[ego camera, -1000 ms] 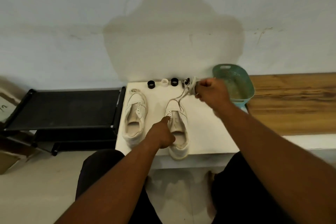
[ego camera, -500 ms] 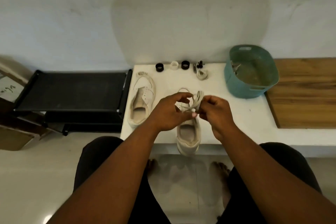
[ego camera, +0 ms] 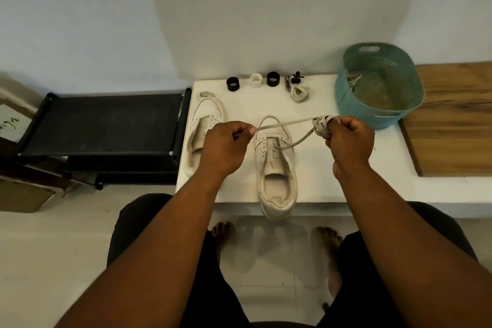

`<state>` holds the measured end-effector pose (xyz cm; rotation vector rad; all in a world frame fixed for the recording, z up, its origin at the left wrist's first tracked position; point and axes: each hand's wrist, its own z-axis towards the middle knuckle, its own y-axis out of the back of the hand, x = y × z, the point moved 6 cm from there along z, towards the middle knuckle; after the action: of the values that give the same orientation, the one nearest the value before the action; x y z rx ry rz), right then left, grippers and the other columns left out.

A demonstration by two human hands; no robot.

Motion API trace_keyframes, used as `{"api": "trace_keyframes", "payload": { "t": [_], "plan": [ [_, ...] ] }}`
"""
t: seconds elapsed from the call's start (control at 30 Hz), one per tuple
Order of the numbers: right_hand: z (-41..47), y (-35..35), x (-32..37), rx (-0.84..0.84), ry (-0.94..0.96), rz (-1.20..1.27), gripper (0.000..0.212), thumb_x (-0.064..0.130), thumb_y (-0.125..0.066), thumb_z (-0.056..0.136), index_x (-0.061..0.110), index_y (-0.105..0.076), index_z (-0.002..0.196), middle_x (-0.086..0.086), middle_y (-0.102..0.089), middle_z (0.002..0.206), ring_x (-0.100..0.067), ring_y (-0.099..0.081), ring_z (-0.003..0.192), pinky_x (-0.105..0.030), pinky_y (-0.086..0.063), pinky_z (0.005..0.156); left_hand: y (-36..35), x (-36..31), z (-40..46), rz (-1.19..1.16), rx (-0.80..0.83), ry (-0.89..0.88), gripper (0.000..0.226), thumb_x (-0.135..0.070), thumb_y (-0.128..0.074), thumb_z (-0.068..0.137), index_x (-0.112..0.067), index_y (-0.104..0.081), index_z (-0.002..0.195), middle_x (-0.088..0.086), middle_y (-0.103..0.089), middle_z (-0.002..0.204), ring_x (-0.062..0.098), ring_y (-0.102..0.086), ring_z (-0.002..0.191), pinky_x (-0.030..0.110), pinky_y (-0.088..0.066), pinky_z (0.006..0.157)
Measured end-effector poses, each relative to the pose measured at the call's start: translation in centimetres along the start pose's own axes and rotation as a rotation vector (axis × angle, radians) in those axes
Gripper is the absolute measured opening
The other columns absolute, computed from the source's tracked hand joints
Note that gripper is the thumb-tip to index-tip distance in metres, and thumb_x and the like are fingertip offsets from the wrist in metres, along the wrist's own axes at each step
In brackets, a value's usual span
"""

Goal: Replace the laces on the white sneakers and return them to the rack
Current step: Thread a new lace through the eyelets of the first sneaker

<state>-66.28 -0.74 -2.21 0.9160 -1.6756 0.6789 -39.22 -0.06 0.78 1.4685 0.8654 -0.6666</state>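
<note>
Two white sneakers lie on the white table (ego camera: 332, 168), toes away from me. The right sneaker (ego camera: 275, 168) has empty eyelets and its heel hangs over the front edge. The left sneaker (ego camera: 201, 136) is partly hidden behind my left hand (ego camera: 226, 146). That hand pinches one end of a cream lace (ego camera: 282, 124). The lace runs taut to my right hand (ego camera: 348, 141), which grips the coiled bundle of it. A loose strand droops from the bundle onto the right sneaker's tongue.
A teal basket (ego camera: 356, 106) holding old laces stands at the table's back right. A second coiled lace (ego camera: 299, 93), two black rings, a white ring (ego camera: 256, 80) and small clips line the back edge. A black shoe rack (ego camera: 106, 125) is left of the table; a wooden board (ego camera: 452, 125) right.
My hands have drawn apart over the right sneaker, unwinding the lace bundle so a length stretches between them. The camera has come closer to the table.
</note>
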Motion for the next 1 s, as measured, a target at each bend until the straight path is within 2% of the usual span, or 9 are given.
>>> {"api": "trace_keyframes", "payload": {
  "t": [0.07, 0.17, 0.3, 0.47, 0.57, 0.67, 0.8, 0.9, 1.0],
  "plan": [
    [0.2, 0.2, -0.3, -0.029, 0.035, -0.006, 0.007, 0.014, -0.08, 0.082, 0.012, -0.077, 0.089, -0.006, -0.076, 0.082, -0.018, -0.074, 0.076, -0.033, -0.061, 0.073, -0.2, 0.3, -0.1, 0.052, -0.016, 0.029, 0.013, -0.035, -0.068, 0.098, -0.027, -0.077, 0.094, -0.02, -0.064, 0.073, -0.008, -0.058, 0.066, 0.011, -0.04, 0.062],
    [0.4, 0.7, 0.5, -0.078, 0.152, -0.015, 0.008, 0.019, -0.08, 0.079, 0.02, -0.077, 0.086, -0.001, -0.077, 0.082, -0.023, -0.075, 0.082, -0.04, -0.063, 0.079, 0.0, 0.4, -0.1, 0.045, -0.126, 0.055, 0.017, -0.045, -0.075, 0.09, -0.03, -0.074, 0.082, -0.018, -0.065, 0.07, -0.003, -0.058, 0.066, 0.02, -0.042, 0.062],
    [-0.6, 1.2, 2.9, -0.143, 0.374, -0.017, 0.008, 0.016, -0.078, 0.082, 0.021, -0.075, 0.089, 0.005, -0.074, 0.082, -0.014, -0.073, 0.08, -0.023, -0.059, 0.073, 0.9, -0.2, -0.2, -0.009, -0.284, 0.062, 0.032, -0.056, -0.078, 0.081, -0.023, -0.076, 0.082, -0.01, -0.068, 0.071, 0.004, -0.061, 0.066, 0.024, -0.049, 0.061],
    [0.5, 1.0, 2.0, -0.114, 0.341, -0.103, 0.008, 0.022, -0.078, 0.082, 0.027, -0.074, 0.085, 0.005, -0.074, 0.083, -0.016, -0.072, 0.081, -0.033, -0.061, 0.075, -0.1, -0.5, 0.3, -0.079, -0.213, 0.017, 0.016, -0.04, -0.075, 0.091, -0.025, -0.079, 0.093, -0.014, -0.072, 0.077, -0.001, -0.063, 0.069, 0.023, -0.054, 0.07],
    [1.7, -0.4, -1.3, 0.089, 0.078, -0.364, 0.014, 0.027, -0.079, 0.077, 0.024, -0.076, 0.09, 0.007, -0.075, 0.086, -0.016, -0.071, 0.086, -0.038, -0.06, 0.081, -1.5, 0.0, 0.4, -0.045, -0.09, 0.015, 0.01, -0.03, -0.07, 0.096, -0.025, -0.079, 0.096, -0.017, -0.071, 0.079, -0.003, -0.062, 0.072, 0.025, -0.053, 0.074],
    [0.5, -1.5, -3.3, 0.279, -0.112, -0.537, 0.051, 0.013, -0.076, 0.076, 0.022, -0.067, 0.126, 0.002, -0.068, 0.118, -0.018, -0.064, 0.109, -0.032, -0.053, 0.087, -2.2, 0.7, 0.4, -0.042, -0.057, 0.037, 0.01, -0.032, -0.073, 0.094, -0.025, -0.079, 0.092, -0.017, -0.07, 0.074, -0.002, -0.062, 0.069, 0.024, -0.049, 0.071],
    [-1.1, -4.4, 1.2, 0.325, 0.256, -0.484, 0.05, 0.006, -0.061, 0.086, 0.027, -0.061, 0.132, 0.01, -0.06, 0.133, -0.007, -0.054, 0.123, -0.031, -0.046, 0.102, -3.1, -1.1, 1.8, -0.046, 0.083, -0.035, 0.013, -0.035, -0.076, 0.091, -0.024, -0.081, 0.092, -0.015, -0.074, 0.078, 0.001, -0.068, 0.074, 0.026, -0.055, 0.075],
    [-2.6, -8.9, 2.1, 0.682, 0.382, -0.445, 0.035, 0.008, -0.056, 0.096, 0.024, -0.067, 0.125, 0.008, -0.071, 0.114, -0.003, -0.066, 0.106, -0.027, -0.053, 0.092, -4.1, -1.8, 2.8, -0.083, 0.137, -0.09, 0.014, -0.027, -0.072, 0.095, -0.019, -0.079, 0.085, -0.007, -0.073, 0.071, 0.011, -0.068, 0.066, 0.032, -0.055, 0.069],
    [-2.5, -10.2, 1.4, 0.765, 0.414, -0.495, 0.02, 0.021, -0.059, 0.101, 0.018, -0.076, 0.11, 0.007, -0.076, 0.095, -0.007, -0.07, 0.084, -0.032, -0.057, 0.079, -4.1, -0.6, 3.3, -0.108, 0.11, -0.052, 0.027, -0.019, -0.061, 0.101, -0.021, -0.071, 0.076, -0.007, -0.069, 0.067, 0.005, -0.062, 0.059, 0.027, -0.052, 0.061]
  ]
}}
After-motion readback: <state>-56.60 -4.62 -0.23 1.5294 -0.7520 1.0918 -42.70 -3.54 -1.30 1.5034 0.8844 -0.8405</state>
